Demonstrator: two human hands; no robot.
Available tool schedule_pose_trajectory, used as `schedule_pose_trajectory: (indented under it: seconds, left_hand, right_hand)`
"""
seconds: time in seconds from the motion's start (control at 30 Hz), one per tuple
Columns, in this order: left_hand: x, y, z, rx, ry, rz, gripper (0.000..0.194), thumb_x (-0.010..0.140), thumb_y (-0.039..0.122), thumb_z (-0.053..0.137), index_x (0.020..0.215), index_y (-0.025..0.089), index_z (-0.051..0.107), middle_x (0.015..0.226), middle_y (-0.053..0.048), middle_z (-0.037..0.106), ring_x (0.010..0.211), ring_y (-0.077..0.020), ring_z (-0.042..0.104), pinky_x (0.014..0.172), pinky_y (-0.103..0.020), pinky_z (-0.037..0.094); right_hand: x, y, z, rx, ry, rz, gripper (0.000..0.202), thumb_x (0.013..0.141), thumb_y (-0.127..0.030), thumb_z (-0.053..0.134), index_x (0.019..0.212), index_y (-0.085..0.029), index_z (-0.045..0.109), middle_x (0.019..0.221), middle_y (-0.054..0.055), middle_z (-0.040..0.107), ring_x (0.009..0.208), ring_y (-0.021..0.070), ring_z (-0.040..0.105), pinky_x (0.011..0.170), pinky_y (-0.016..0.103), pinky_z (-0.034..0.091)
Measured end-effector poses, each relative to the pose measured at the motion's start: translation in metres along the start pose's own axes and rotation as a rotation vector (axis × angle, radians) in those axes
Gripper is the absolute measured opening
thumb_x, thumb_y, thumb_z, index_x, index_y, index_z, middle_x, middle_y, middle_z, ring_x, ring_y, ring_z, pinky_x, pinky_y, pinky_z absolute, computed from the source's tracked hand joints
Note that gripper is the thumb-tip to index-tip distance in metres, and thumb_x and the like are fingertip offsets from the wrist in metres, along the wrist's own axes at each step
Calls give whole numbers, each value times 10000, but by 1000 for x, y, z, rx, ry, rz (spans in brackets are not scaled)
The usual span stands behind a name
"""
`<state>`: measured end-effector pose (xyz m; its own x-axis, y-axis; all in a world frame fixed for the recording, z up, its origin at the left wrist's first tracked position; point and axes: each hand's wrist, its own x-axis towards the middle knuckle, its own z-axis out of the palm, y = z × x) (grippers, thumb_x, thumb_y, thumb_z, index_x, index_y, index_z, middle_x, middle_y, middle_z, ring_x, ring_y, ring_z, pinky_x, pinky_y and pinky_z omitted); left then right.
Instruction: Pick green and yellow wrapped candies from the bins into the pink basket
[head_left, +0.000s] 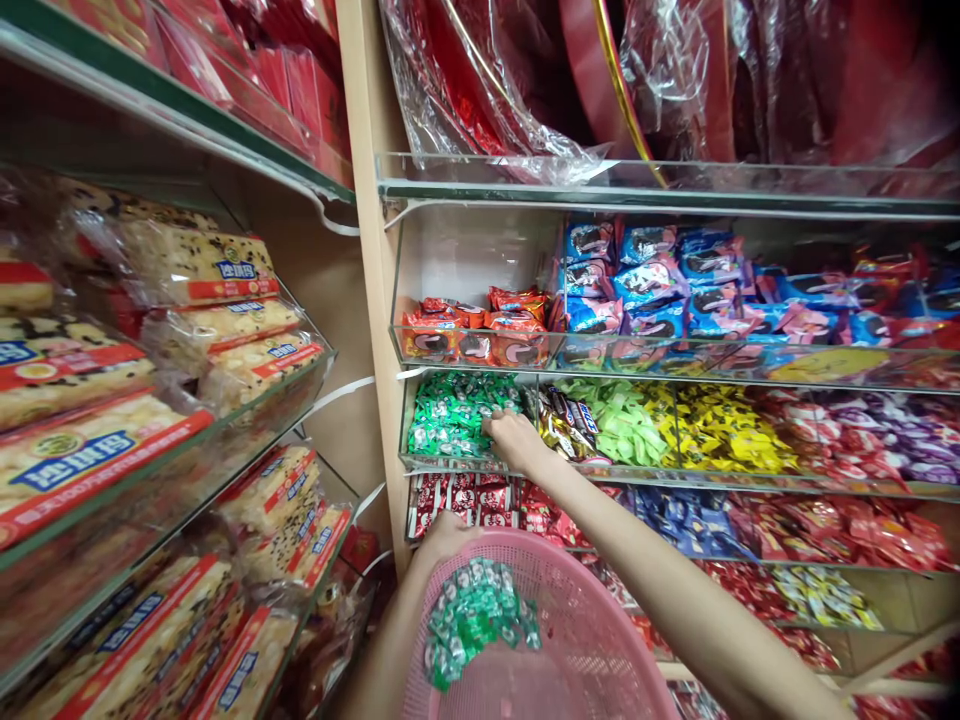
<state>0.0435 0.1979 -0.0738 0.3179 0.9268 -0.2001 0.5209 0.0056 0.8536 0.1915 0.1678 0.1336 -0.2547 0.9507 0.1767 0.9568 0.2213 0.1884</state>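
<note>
Green-wrapped candies [450, 405] fill a clear shelf compartment left of centre. At the right side of that heap is my right hand [514, 440], its fingers curled down onto the candies; whether it grips any is hidden. A pink mesh basket [600, 620] hangs below the shelf, tilted, with a pile of green candies [480, 610] in its left part. My left hand [450, 535] is closed on the basket's upper left rim, in front of the red-and-white wrapped candies.
Packaged pastries [232, 270] line the glass shelves at the left. Beside the green candies lie chocolate bars [574, 420], light green candies [630, 420] and yellow candies [712, 425]. A glass shelf edge [675, 370] runs above them, with blue packets [652, 280] behind it.
</note>
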Motion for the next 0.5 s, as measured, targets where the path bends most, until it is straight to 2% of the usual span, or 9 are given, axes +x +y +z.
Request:
schedule_pose_trajectory:
  seconds: [0.3, 0.5]
  left_hand:
    - [1, -2, 0, 14, 3, 19, 501, 523, 493, 690, 396, 198, 305, 449, 35, 256, 487, -84, 221, 509, -262, 124]
    - [5, -5, 0, 55, -10, 76, 490, 587, 492, 650, 405, 199, 301, 440, 40, 239, 456, -75, 202, 489, -265, 119]
  right_hand:
    - [4, 2, 4, -10, 36, -52, 254, 825, -179, 573, 1070, -151, 629, 1097, 132, 609, 1097, 250, 526, 841, 301, 419]
    - [2, 4, 5, -7, 44, -54, 230, 892, -191, 467, 1010, -160, 662, 1077, 129, 611, 1072, 219, 539, 855, 276, 410]
